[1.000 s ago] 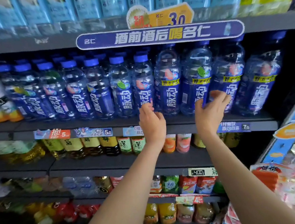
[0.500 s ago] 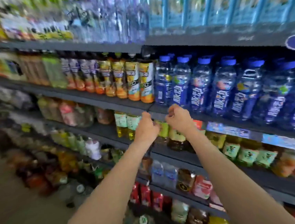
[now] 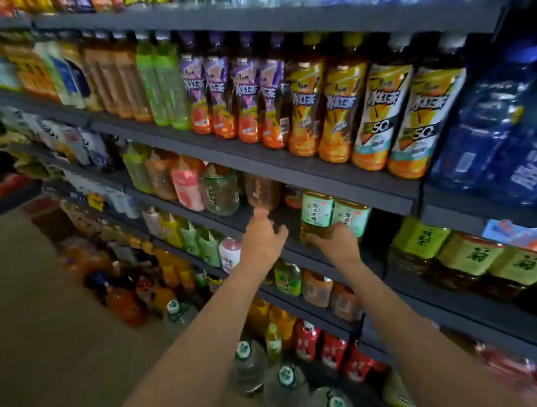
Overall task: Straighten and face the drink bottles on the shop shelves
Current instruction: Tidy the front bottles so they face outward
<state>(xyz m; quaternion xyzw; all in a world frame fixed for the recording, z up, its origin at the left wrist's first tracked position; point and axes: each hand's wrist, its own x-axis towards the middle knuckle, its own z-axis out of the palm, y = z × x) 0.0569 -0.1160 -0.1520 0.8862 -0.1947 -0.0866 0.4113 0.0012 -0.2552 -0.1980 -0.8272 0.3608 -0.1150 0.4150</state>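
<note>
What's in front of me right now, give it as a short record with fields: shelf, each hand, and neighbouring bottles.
shelf: dark shop shelf, several tiers of drink bottles
left hand: fingers loose, reaching towards an amber bottle, holding nothing
right hand: grips the base of a green-label tea bottle
neighbour: second green-label tea bottle right beside it
tier above: orange-and-yellow iced tea bottles, blue bottles to their right
image quality: motion-blurred

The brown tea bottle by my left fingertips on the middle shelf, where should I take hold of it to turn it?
Grip the brown tea bottle around its lower body, coming straight in from the front. It stands upright set back on the dark shelf, its cap hidden under the shelf above, with open space to its right. Your left hand already reaches its base.
</note>
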